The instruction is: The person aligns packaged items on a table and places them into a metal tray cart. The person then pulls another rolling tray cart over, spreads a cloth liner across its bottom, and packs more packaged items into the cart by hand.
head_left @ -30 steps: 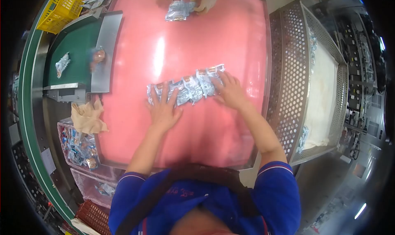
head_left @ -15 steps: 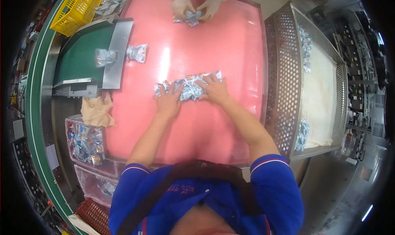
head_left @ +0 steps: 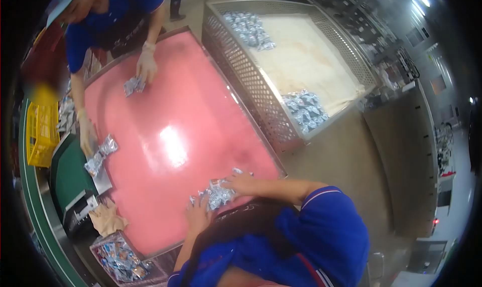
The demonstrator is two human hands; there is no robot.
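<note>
A cluster of silvery packets lies on the pink table, close to its front edge and my body. My left hand presses on the left end of the cluster. At the right end is my right hand, its fingers bent around the packets. Both hands squeeze the cluster between them. Across the table, a co-worker's gloved hand touches a small group of packets. The co-worker's other gloved hand is by packets at the metal chute.
A perforated metal bin with a white liner holds packet piles at the right. On the left are a green conveyor, a yellow crate, a tan cloth and a clear box of packets.
The view has swung right, bringing the co-worker and more of the bin into sight. My hands have drawn the packet row into a shorter cluster, now near my body at the table's front edge.
</note>
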